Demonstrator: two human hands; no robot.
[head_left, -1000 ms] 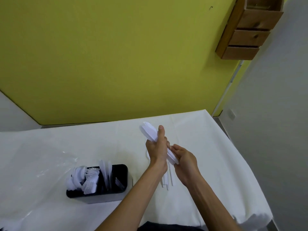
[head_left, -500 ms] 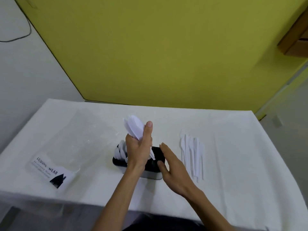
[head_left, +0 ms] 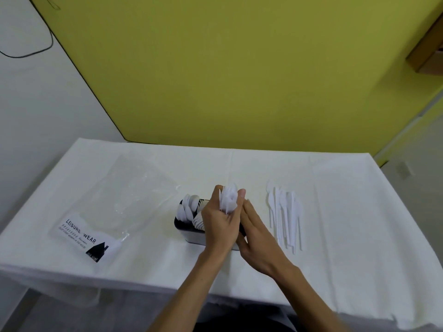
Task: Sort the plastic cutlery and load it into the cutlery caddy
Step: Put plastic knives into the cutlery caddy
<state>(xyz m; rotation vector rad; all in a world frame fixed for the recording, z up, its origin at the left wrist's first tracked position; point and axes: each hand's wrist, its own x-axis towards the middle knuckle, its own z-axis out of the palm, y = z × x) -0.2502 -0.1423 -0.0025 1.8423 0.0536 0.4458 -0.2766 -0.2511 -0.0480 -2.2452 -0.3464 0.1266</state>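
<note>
- Head view looks down on a table (head_left: 347, 224) under a white cloth, with a yellow wall behind it.
- Left hand (head_left: 220, 224) has its fingers and thumb curled round a bunch of white plastic pieces (head_left: 229, 200), held upright with the broad ends fanned out above the fist; they look like spoons, though the blur makes that uncertain.
- That bunch sits right over the caddy (head_left: 189, 232), a dark box with a paler lower wall standing near the middle of the table. The lower ends of the bunch are hidden by the hand, so I cannot tell whether they have reached inside a compartment.
- Right hand (head_left: 256, 236) lies flat with straight fingers close together, pressed against the right side of the caddy and touching the left hand. It grips nothing.
- White spoons (head_left: 188, 208) stand upright in the caddy's left end, bowls up. Just right of them, white forks (head_left: 199, 221) stand partly hidden behind the left hand.
- Loose knives (head_left: 286, 216) lie in a rough row on the cloth, right of the right hand, handles pointing toward the near edge. They are apart from the caddy.
- Left of the caddy lies a clear plastic bag (head_left: 134, 200), flat on the cloth, with a white label (head_left: 86, 238) reading "LEISURE WEAR" and a black house mark at its near end.
- At the top right a wooden shelf (head_left: 426, 53) hangs on the wall, cut off by the frame; at the top left a black cable (head_left: 31, 52) loops on the pale wall.
</note>
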